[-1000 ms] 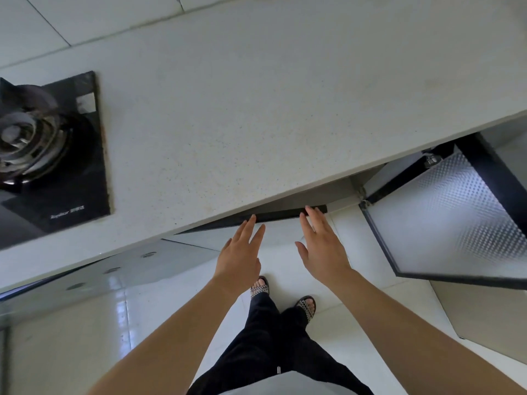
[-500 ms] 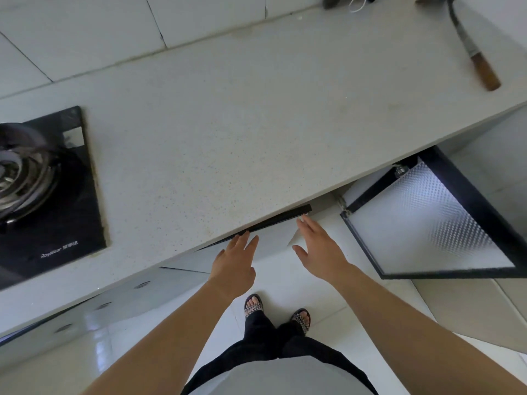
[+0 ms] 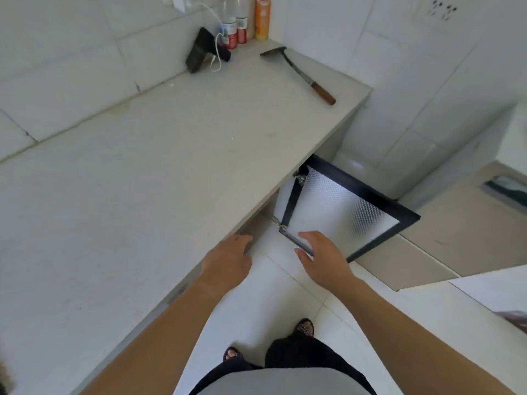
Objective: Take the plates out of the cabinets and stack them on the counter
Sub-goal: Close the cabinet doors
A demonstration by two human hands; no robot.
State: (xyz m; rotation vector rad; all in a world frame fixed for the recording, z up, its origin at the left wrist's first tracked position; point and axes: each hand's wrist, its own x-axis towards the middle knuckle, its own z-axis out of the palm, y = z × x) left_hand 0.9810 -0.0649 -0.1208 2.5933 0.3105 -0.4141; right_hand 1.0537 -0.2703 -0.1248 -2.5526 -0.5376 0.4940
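No plate shows in the head view. The pale counter (image 3: 159, 178) runs from lower left to upper right. Below its front edge a cabinet door (image 3: 342, 206) with a black frame and frosted patterned glass stands swung open to the right. The cabinet's inside is hidden under the counter. My left hand (image 3: 228, 260) hovers at the counter's front edge, fingers apart, holding nothing. My right hand (image 3: 322, 258) reaches toward the lower corner of the open door, fingers spread and empty.
A spatula with a wooden handle (image 3: 302, 72) lies on the counter's far right end. At the back wall stand a black device with a white cable (image 3: 199, 52), two small bottles (image 3: 236, 29) and an orange can (image 3: 262, 18). White tiled floor lies below.
The view has swung right: the stove has left the frame and the counter's far end has come in. Both hands moved right, toward the open glass door.
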